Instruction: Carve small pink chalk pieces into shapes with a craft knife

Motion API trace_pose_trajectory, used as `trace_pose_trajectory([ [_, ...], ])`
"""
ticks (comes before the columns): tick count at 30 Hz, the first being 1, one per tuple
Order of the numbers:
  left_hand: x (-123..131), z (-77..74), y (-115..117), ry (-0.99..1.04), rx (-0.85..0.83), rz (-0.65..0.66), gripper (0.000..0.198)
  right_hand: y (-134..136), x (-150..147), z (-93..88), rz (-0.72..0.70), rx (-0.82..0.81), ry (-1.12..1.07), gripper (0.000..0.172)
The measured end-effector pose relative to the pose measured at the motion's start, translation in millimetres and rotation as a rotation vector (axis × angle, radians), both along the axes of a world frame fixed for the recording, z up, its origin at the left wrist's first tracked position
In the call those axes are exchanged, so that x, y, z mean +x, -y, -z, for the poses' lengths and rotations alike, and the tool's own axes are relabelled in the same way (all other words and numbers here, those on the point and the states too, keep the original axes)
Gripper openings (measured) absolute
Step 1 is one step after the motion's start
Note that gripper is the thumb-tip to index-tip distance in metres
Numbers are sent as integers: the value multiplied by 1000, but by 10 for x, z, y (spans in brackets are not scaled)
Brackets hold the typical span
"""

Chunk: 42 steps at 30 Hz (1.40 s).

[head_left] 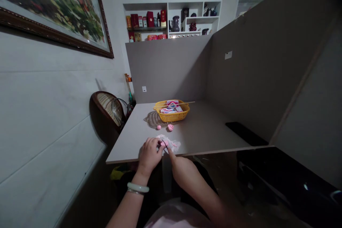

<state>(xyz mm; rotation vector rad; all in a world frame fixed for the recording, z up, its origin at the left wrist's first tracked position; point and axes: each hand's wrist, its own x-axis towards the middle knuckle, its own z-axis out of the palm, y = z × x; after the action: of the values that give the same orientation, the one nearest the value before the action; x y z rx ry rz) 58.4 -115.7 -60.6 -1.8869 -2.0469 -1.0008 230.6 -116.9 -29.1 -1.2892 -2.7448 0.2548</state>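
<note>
Showing bright yellow on a lattice-patterned plastic basket, soft pink on two small balls, pink-tinged white on a crumpled tissue, grey-brown rings on a round woven mat, plain grey across the table, milky pale green on a jade bangle.

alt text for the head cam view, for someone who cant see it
A left hand and right hand meet at a small pink piece on crumpled white material at the edge of a grey table. A jade bangle circles the left wrist. Beyond lie two pink balls and a yellow basket on a woven mat.
</note>
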Motion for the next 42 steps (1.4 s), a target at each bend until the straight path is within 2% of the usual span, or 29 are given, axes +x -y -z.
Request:
trace_pose_trajectory([
  [4, -19, 8, -15, 6, 4, -16, 4, -132, -94, -51, -14, 7, 0, 65],
  [11, -5, 22, 4, 24, 5, 7, 7, 43, 136, -10, -32, -10, 42, 73],
  [18, -24, 12, -14, 32, 4, -1, 5, -105, -32, -66, -24, 12, 18, 73],
  [24, -23, 32, -7, 34, 7, 22, 5, 66, 142, -45, -37, -16, 57, 78],
  [26, -20, 25, -8, 35, 10, 25, 5, 40, 110, -50, -28, -11, 51, 74],
  [30, -25, 5, -17, 29, 15, 7, 5, -110, -60, -52, 11, -3, 20, 49],
  [32, -21, 3, -14, 24, 19, 1, 4, -142, -97, -47, 17, -6, 8, 46],
  [34, -9, 8, -5, 18, 23, 3, 5, -131, -86, -46, 16, -8, 0, 49],
  [38, 16, 26, 7, 8, 37, 15, 6, -75, -29, -58, 0, -8, -4, 72],
  [42, 7, 48, -3, -1, 39, 12, 5, -12, 13, -52, -12, -8, 3, 75],
])
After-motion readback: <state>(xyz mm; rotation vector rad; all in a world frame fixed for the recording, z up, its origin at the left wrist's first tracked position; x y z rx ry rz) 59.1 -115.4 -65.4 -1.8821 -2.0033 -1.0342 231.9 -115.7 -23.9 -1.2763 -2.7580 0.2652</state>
